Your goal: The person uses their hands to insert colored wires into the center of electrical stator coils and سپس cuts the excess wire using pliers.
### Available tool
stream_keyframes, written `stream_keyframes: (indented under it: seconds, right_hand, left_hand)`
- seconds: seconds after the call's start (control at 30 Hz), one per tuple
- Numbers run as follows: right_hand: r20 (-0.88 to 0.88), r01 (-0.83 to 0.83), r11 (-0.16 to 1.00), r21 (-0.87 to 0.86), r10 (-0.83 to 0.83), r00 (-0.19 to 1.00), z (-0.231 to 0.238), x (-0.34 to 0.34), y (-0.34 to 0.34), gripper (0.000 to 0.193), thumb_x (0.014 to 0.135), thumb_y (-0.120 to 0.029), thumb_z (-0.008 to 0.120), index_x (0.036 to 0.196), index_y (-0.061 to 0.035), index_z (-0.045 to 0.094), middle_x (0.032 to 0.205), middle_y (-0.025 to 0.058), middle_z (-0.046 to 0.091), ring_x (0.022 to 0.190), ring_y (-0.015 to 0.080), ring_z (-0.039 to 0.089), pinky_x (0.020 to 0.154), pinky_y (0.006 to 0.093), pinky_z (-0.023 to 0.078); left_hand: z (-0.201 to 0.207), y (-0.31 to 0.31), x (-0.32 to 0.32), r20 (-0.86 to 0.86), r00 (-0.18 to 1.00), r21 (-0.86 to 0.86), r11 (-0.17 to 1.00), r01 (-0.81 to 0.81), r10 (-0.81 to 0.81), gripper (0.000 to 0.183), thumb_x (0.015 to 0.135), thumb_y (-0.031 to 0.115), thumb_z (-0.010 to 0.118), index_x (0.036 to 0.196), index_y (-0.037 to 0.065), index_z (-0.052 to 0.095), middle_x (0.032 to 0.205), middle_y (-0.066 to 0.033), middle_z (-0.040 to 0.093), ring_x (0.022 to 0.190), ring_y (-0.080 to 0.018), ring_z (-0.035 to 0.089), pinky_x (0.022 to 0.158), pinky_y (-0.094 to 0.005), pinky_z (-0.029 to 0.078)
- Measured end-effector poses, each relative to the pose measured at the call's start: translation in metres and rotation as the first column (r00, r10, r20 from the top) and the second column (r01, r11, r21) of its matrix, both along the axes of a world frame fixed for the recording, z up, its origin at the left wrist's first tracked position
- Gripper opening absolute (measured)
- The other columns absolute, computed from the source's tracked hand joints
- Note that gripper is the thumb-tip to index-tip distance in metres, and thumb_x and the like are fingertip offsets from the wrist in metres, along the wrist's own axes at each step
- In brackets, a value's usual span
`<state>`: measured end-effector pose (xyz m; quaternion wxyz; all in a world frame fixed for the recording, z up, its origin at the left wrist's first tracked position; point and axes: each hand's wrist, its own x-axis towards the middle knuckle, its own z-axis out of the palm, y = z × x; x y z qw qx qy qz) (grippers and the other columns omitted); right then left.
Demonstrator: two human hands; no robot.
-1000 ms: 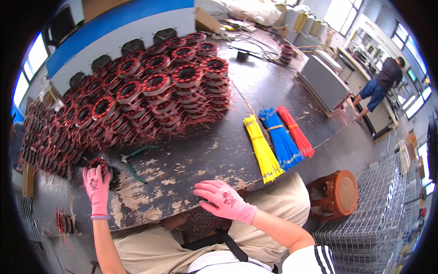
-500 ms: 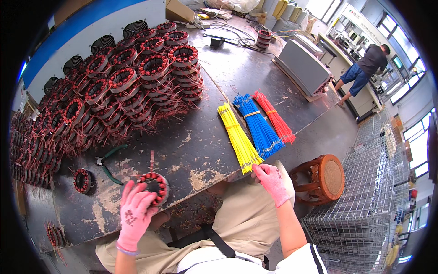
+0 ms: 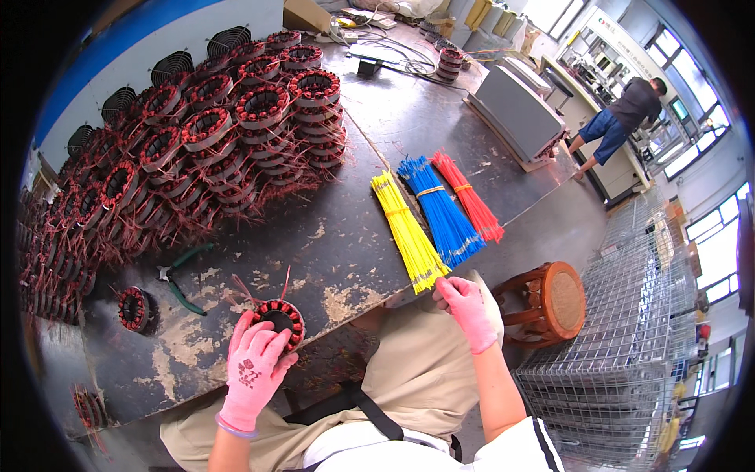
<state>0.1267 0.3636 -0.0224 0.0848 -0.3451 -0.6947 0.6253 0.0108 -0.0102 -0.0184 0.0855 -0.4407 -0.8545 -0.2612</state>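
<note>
My left hand (image 3: 255, 358), in a pink glove, grips a ring-shaped motor stator (image 3: 296, 313) with red windings at the near table edge. Thin red leads stick up from its far side. The fingers curl over its left and near rim, and its dark centre faces up. To the right, my right hand (image 3: 465, 305), also gloved, is closed in a pinch at the near end of the yellow wire bundle (image 3: 403, 228). How many wires it has hold of is hidden. Beside that bundle lie a blue wire bundle (image 3: 442, 212) and a red wire bundle (image 3: 469, 200), each tied with a band.
Stacked stators (image 3: 208, 130) fill the table's far left. Green-handled cutters (image 3: 182, 287) and a single stator (image 3: 134, 309) lie nearer. A grey box (image 3: 519, 110) stands at the far right. Right of my legs are a wooden stool (image 3: 562, 299) and wire cages (image 3: 605, 354); a person (image 3: 625, 114) works beyond.
My left hand has shifted right and slightly nearer with the stator, whose leads now point differently. The right hand stays pinched at the yellow bundle's end. The whole view has shifted slightly.
</note>
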Motion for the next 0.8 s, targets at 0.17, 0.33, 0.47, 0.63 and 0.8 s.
stream_keyframes:
  seconds: [0.17, 0.33, 0.47, 0.63, 0.8]
  right_hand:
    - [-0.144, -0.137, 0.990, -0.031, 0.131, 0.981, 0.077, 0.020, -0.039, 0.027, 0.097, -0.013, 0.063, 0.072, -0.0026, 0.064, 0.067, 0.0000, 0.063, 0.057, 0.0076, 0.054, 0.052, 0.0249, 0.039]
    - [-0.391, -0.672, 0.651, 0.354, 0.755, 0.526, 0.107, -0.015, -0.125, 0.032, 0.083, -0.003, 0.074, 0.062, -0.0036, 0.050, 0.057, 0.0071, 0.044, 0.051, 0.0183, 0.046, 0.049, 0.0354, 0.032]
    - [-0.357, -0.823, 0.490, 0.287, 0.852, 0.383, 0.109, -0.049, -0.154, 0.020, 0.089, -0.009, 0.073, 0.073, -0.0021, 0.062, 0.067, 0.0096, 0.056, 0.063, 0.0256, 0.057, 0.058, 0.0366, 0.042]
    - [0.014, -0.174, 0.106, 0.979, 0.817, 0.576, 0.047, -0.121, -0.152, 0.029, 0.087, -0.022, 0.071, 0.114, -0.0119, 0.069, 0.109, 0.0059, 0.068, 0.110, 0.0268, 0.062, 0.092, 0.0428, 0.049]
    - [0.337, -0.424, -0.095, 0.901, 0.767, 0.546, 0.019, -0.105, -0.153, 0.013, 0.086, -0.024, 0.072, 0.094, -0.0158, 0.065, 0.085, 0.0022, 0.064, 0.088, 0.0229, 0.065, 0.079, 0.0399, 0.051]
  left_hand:
    - [0.025, -0.022, 0.000, 0.019, 1.000, 0.003, 1.000, 0.012, -0.012, 0.055, 0.069, 0.019, 0.085, 0.118, 0.009, 0.066, 0.113, -0.0094, 0.063, 0.120, -0.0341, 0.059, 0.115, -0.0593, 0.038]
    - [0.065, 0.004, 0.017, -0.270, 0.954, 0.322, 0.946, -0.038, 0.130, 0.052, 0.076, 0.029, 0.082, 0.123, 0.012, 0.067, 0.125, -0.0071, 0.064, 0.119, -0.0298, 0.062, 0.112, -0.0557, 0.042]
    - [0.077, -0.007, 0.023, -0.518, 0.852, 0.251, 0.966, 0.067, 0.076, 0.030, 0.074, 0.015, 0.079, 0.104, 0.015, 0.076, 0.092, -0.0034, 0.062, 0.093, -0.0237, 0.069, 0.092, -0.0437, 0.059]
    - [0.051, 0.012, 0.013, 0.079, 0.945, 0.311, 0.893, -0.326, 0.317, 0.033, 0.079, -0.003, 0.074, 0.109, 0.009, 0.073, 0.095, -0.0117, 0.064, 0.082, -0.0289, 0.068, 0.069, -0.0379, 0.055]
    - [-0.002, 0.019, -0.006, 0.163, 0.924, 0.207, 0.904, -0.374, 0.345, 0.031, 0.083, -0.002, 0.068, 0.113, 0.009, 0.065, 0.094, -0.0103, 0.062, 0.080, -0.0325, 0.068, 0.067, -0.0402, 0.054]
